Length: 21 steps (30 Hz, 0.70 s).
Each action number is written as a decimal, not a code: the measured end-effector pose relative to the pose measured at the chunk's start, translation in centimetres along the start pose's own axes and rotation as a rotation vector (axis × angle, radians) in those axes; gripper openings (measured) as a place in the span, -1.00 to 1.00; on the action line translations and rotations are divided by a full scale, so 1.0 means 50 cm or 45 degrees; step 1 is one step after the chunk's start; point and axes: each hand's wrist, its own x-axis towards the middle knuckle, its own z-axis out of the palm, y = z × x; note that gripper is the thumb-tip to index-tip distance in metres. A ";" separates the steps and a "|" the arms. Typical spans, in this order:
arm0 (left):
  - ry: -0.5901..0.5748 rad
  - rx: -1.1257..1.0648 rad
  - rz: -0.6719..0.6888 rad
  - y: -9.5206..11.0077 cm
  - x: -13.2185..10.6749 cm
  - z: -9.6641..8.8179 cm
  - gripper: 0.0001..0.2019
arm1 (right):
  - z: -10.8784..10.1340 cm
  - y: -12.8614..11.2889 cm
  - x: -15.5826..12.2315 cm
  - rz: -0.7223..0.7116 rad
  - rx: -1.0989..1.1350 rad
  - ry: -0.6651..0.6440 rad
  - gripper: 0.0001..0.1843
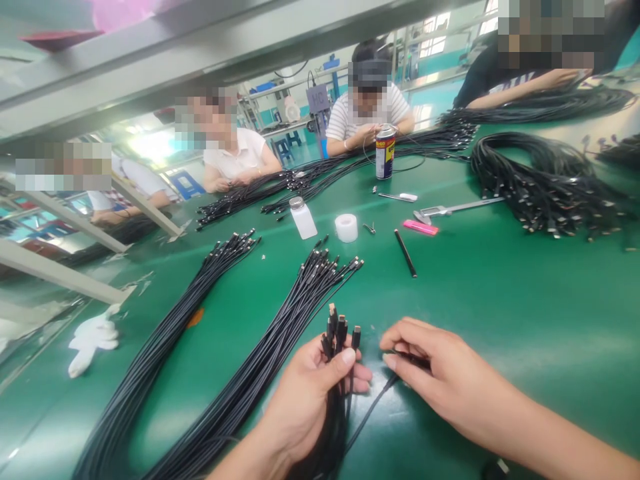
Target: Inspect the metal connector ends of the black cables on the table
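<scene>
My left hand [307,397] clamps a light, limp bundle of black cables [334,413] | right hand [445,377] pinches one cable [377,403] | grip just below the connectors [336,330]

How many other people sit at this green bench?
4: one far left, one in white, one in stripes, one in black at right; others may be out of view.

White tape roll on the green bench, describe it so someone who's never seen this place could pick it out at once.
On the green workbench, find the spray can standing among the black cables. Below it and slightly left sits the white tape roll, lying flat between a white plastic bottle and a small metal tool. It is the only plain white ring on the bench.
</scene>
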 end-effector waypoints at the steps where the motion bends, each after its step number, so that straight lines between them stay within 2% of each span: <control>1: 0.002 -0.008 0.001 -0.001 0.001 0.000 -0.72 | 0.002 0.002 0.000 -0.015 0.028 0.012 -0.91; 6: -0.012 -0.015 0.033 -0.005 0.004 -0.003 -0.74 | 0.003 -0.001 -0.001 -0.006 0.090 0.064 -0.92; 11: -0.038 0.002 0.054 -0.003 0.007 -0.003 -0.75 | -0.002 -0.003 -0.001 -0.069 0.158 0.010 -0.71; 14: -0.058 -0.009 0.068 -0.001 0.006 -0.001 -0.73 | -0.002 -0.003 0.000 -0.094 0.193 -0.009 -0.67; 21: 0.006 -0.077 0.063 -0.002 0.001 -0.001 -0.74 | 0.003 -0.004 -0.004 0.009 0.216 0.013 -0.77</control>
